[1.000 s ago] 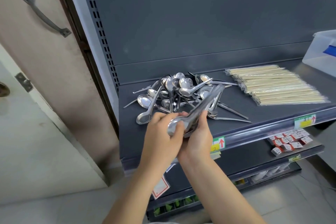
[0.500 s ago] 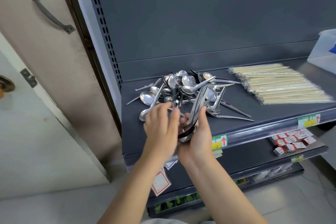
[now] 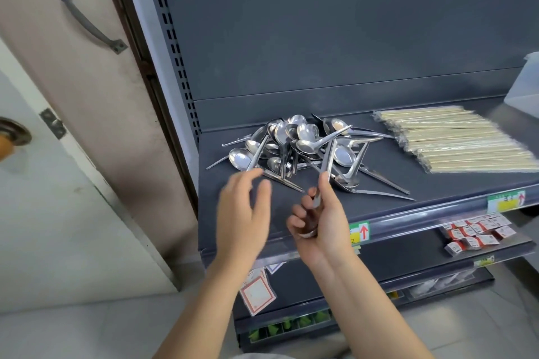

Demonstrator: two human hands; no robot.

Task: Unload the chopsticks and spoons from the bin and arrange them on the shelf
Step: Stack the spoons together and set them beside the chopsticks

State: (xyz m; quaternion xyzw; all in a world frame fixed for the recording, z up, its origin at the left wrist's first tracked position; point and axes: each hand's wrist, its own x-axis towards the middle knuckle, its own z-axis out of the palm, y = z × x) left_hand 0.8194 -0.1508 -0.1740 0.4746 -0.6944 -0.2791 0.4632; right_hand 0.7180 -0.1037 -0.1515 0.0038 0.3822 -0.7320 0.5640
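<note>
The right hand [image 3: 323, 224] curls tight round a nested stack of spoons [image 3: 328, 166], handles aimed at 12 o'clock. The left hand [image 3: 242, 213], at its 9 o'clock, is spread and holds nothing. The loose spoon pile [image 3: 297, 143] lies on the shelf [image 3: 437, 183], wrapped chopsticks [image 3: 466, 140] at its 3 o'clock, the bin [image 3: 525, 84] at 2 o'clock
</note>
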